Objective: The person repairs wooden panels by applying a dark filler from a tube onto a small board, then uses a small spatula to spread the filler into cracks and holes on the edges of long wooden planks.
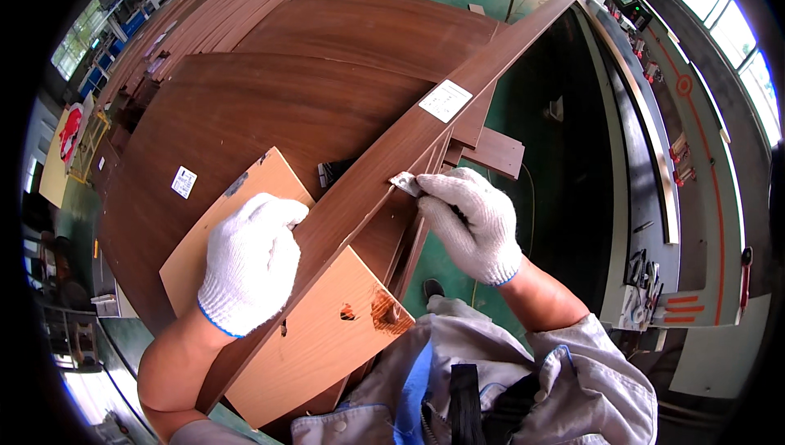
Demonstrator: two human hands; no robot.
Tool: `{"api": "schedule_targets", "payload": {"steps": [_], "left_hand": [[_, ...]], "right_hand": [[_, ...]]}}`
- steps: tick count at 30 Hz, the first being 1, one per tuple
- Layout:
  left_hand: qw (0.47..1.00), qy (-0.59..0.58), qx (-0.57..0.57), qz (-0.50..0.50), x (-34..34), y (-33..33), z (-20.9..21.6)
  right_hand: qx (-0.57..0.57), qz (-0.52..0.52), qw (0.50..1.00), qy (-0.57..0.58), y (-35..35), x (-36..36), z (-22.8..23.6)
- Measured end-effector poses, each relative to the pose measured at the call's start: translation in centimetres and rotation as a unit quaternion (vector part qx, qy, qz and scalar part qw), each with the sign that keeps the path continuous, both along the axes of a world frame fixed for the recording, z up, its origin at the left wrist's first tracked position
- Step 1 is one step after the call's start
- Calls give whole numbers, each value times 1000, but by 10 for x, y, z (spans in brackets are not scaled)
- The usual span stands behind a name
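Observation:
A long, narrow brown wood-grain board (368,163) runs diagonally in front of me, with a white label (446,101) on its face. My right hand (473,224), in a white knitted glove, pinches a small flat metal blade (405,183) against the board's right edge. On the other side, my left hand (252,259), also gloved, is closed beside the left edge; its fingertips are hidden, so what they grip cannot be made out. Under the narrow board lies a light wood-coloured board (315,343) with a worn, chipped corner, reaching out beneath my left hand.
Large brown panels (270,110) lie under the boards, one bearing a white label (184,182). Stacked brown strips (237,4) fill the far left. At right stands a long machine (695,151) with hand tools (642,286) at its near end. Green floor (523,237) shows between.

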State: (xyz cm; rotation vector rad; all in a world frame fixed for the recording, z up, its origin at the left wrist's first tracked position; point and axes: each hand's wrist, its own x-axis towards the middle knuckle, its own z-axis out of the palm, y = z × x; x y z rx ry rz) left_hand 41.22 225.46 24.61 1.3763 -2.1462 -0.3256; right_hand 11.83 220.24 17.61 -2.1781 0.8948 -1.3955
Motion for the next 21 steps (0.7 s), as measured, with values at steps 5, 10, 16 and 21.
{"api": "schedule_targets", "payload": {"steps": [5, 10, 16, 21], "left_hand": [[1000, 10, 9, 0, 0, 0, 1], [1000, 5, 6, -5, 1, 0, 1], [1000, 11, -11, -8, 0, 0, -1], [1000, 21, -11, -4, -1, 1, -1]], "right_hand": [[2, 5, 1000, 26, 6, -13, 6], [-2, -30, 999, 38, 7, -6, 26], [-23, -71, 970, 230, 6, -6, 70], [-28, -66, 935, 346, 5, 2, 87]]}}
